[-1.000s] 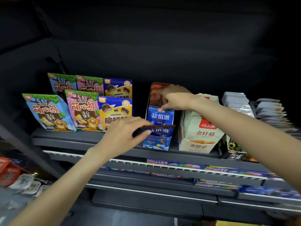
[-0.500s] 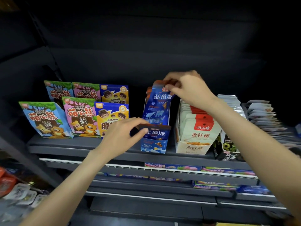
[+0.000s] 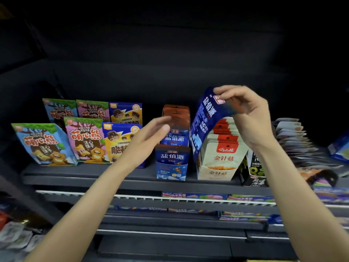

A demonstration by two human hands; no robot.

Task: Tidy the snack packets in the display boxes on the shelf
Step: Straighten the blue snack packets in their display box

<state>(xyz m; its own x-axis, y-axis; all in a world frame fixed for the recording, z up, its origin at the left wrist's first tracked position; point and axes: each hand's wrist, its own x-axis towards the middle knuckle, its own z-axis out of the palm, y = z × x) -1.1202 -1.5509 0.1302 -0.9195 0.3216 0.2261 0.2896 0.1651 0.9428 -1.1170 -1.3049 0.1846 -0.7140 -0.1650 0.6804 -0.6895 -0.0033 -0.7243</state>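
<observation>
The right hand (image 3: 249, 114) pinches the top edge of a blue snack packet (image 3: 204, 120) with curled fingers, holding it up above and just right of the blue display box (image 3: 171, 163) on the shelf (image 3: 113, 176); the left hand (image 3: 149, 137) hovers left of that box, fingers straight, holding nothing.

Shelf (image 3: 132, 176): display box (image 3: 171, 163) at centre, mushroom box (image 3: 217, 167) just beside it at 3 o'clock, biscuit bags (image 3: 85, 142) in two rows at 9 o'clock. Lifted packet (image 3: 204, 121) hangs above the gap between the boxes, at 1 o'clock from the display box. Packet row (image 3: 294, 140) lies further out at 3 o'clock.
</observation>
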